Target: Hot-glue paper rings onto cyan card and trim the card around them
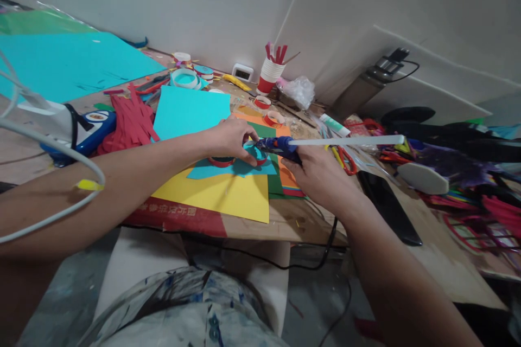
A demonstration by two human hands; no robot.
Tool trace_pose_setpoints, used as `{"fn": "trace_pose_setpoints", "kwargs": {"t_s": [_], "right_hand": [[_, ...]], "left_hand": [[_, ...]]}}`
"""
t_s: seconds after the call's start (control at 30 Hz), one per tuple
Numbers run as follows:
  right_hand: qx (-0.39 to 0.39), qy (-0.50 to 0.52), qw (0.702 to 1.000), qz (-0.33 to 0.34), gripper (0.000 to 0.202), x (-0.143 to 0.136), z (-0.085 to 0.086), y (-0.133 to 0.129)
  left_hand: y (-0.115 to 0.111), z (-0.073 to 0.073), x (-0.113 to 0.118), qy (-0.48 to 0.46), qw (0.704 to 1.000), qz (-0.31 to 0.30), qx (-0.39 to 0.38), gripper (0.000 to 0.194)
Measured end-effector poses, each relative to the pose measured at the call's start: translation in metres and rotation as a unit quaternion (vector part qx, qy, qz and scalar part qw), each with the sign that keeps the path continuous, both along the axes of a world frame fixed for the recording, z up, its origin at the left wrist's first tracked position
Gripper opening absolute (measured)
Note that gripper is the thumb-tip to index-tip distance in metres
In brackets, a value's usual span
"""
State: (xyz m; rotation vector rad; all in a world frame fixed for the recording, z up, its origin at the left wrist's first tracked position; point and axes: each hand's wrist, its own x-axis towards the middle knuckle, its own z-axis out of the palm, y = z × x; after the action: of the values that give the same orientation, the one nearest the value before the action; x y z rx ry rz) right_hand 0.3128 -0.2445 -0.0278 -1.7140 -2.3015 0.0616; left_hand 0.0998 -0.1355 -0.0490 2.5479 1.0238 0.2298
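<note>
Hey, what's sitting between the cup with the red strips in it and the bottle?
A crumpled clear plastic bag lies between the cup and the bottle, as the head view shows.

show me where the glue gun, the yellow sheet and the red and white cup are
glue gun [280, 145]: head view, on its dark blue body
yellow sheet [220, 195]: head view, on its bare middle
red and white cup [270, 74]: head view, on its outer wall

Dim, diffuse light leaves the wall [163, 5] dull grey. A soft shadow crosses the yellow paper [220, 195] near the table's [431, 260] front edge. At the table's right edge, clutter [459, 165] smears with blur; wide-angle distortion stretches 2 forearms [382, 249].
</note>
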Motion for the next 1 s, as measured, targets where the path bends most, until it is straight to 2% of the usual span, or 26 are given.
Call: {"fn": "trace_pose_setpoints", "kwargs": {"t_s": [0.27, 0.6, 1.0], "right_hand": [[0.002, -0.018, 1.000, -0.022, 0.011, 0.001, 0.006, -0.008], [-0.008, 0.004, 1.000, -0.004, 0.018, -0.005, -0.001, 0.001], [-0.001, -0.026, 0.999, -0.033, 0.016, 0.005, 0.003, -0.010]], "left_hand": [[0.000, -0.001, 0.000, 0.007, 1.000, 0.007, 0.010, 0.072], [-0.002, 0.001, 0.000, 0.001, 1.000, 0.000, 0.018, 0.063], [-0.003, 0.001, 0.000, 0.001, 1.000, 0.015, 0.010, 0.073]]}}
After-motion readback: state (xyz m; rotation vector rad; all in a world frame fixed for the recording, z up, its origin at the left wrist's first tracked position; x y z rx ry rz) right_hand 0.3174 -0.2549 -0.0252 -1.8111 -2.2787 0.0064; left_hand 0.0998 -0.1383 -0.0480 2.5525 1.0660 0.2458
